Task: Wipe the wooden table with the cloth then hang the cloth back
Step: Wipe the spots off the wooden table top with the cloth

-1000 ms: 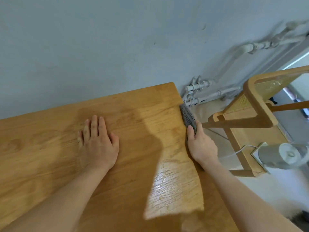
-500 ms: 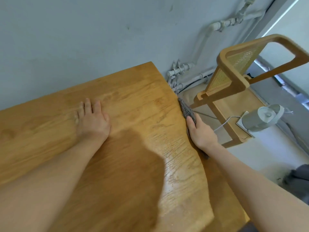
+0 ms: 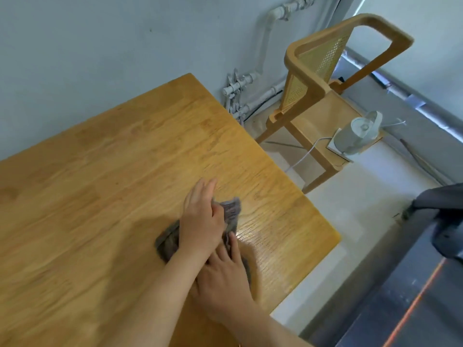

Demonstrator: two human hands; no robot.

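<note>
Cloth (image 3: 232, 212): mostly covered by both hands. Only a grey end at frame centre and a fold to its left show.
Left hand (image 3: 200, 221): thumb sits at the cloth's edge. Pinching or merely resting, cannot tell.
Right hand (image 3: 223, 274): motion-blurred, partly under the left wrist.
Table (image 3: 100, 196): cut off by the left and bottom edges.
Dark object (image 3: 446, 216), right edge: cut off, kind unclear.
Pale device (image 3: 355, 139) on the chair (image 3: 313, 91), upper right: kind unclear.
</note>
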